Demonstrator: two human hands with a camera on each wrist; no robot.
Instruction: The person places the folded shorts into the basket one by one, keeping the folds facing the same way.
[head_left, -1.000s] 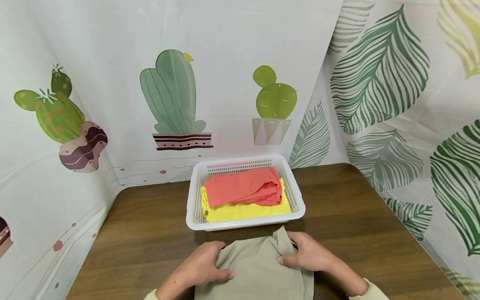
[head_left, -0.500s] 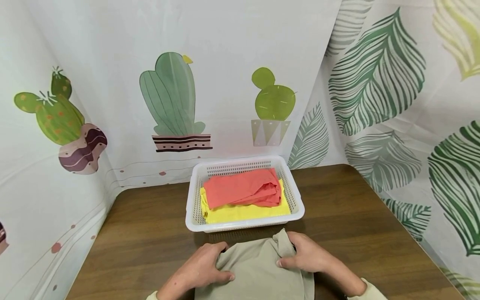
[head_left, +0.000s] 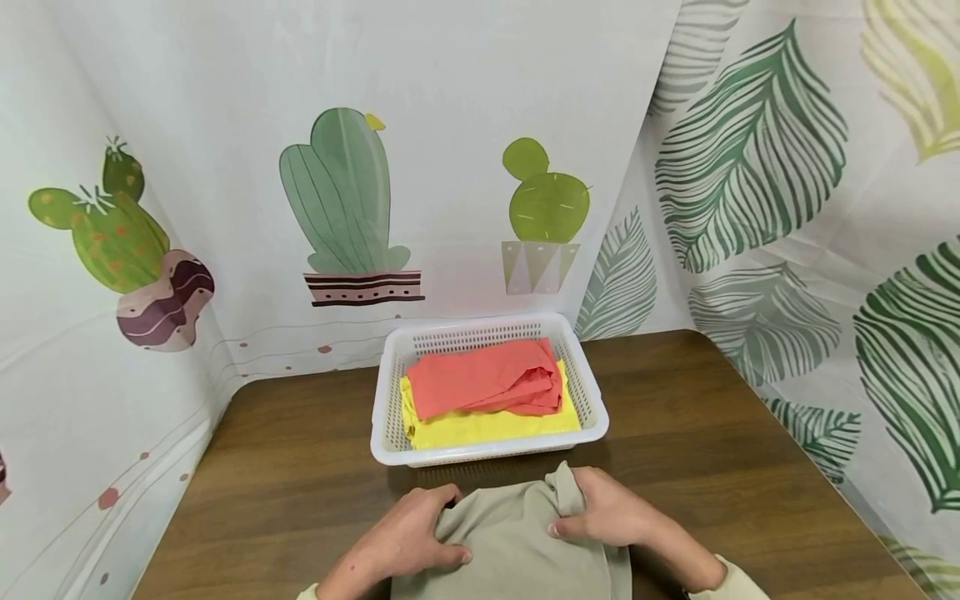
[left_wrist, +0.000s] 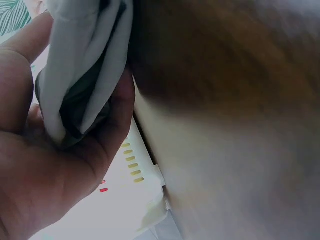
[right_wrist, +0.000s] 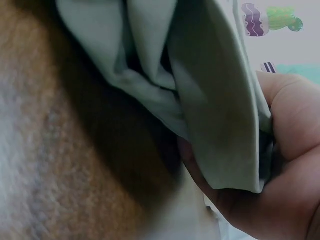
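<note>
A folded grey-green garment (head_left: 517, 533) spans both hands at the bottom of the head view; its near part runs out of frame. My left hand (head_left: 408, 533) grips its left side, thumb on top and fingers curled beneath. On the other side my right hand (head_left: 611, 512) holds the right edge the same way, near a raised corner. In the left wrist view layered folds of the garment (left_wrist: 82, 65) lie between thumb and fingers. The right wrist view shows the garment (right_wrist: 215, 110) hanging in folds from the hand, over the tabletop.
Just beyond the garment stands a white perforated basket (head_left: 489, 456) on the brown wooden table (head_left: 300, 467). Inside it a folded red cloth (head_left: 480, 379) lies on a folded yellow cloth (head_left: 495, 429). Printed curtains (head_left: 457, 167) hang behind the table and along its sides.
Both hands keep their hold on the garment. The right hand has shifted very slightly left, and the whole head view has drifted a few pixels downward.
</note>
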